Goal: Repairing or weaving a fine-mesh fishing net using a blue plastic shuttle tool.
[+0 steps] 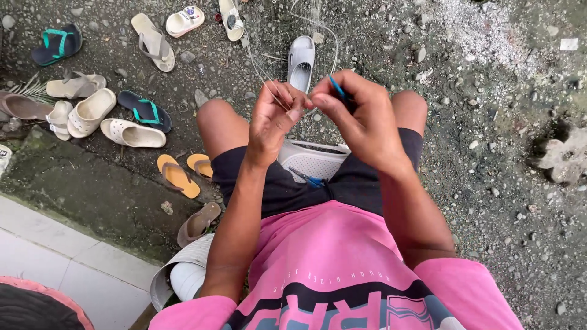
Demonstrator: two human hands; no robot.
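Far left of the gravel ground [489, 183]: a scatter of sandals, among them a dark flip-flop with teal straps [58, 44], a cream clog [132, 133] and a pair of orange flip-flops [183, 173], lying close together with little bare ground between. Lower left corner: pale tiled step [73, 263] edging the damp ground. Nearer centre: left hand [272, 119] raised above the knees, fingers [293, 110] pinched together on thin pale fishing line [263, 73], which runs up and away toward the top edge. Beyond the hands, on the ground: a grey slide sandal [301, 61], just apart from the line. Between the thighs, on the black shorts: a white slotted sandal [312, 160] with a small blue-handled tool [309, 179] lying at its near edge. Just right of the left hand, touching it at the fingertips: right hand [361, 119], fingers closed on a blue netting needle [337, 87]. Right side: open gravel, bare but for small stones, a pale rock [565, 156] near the right edge.
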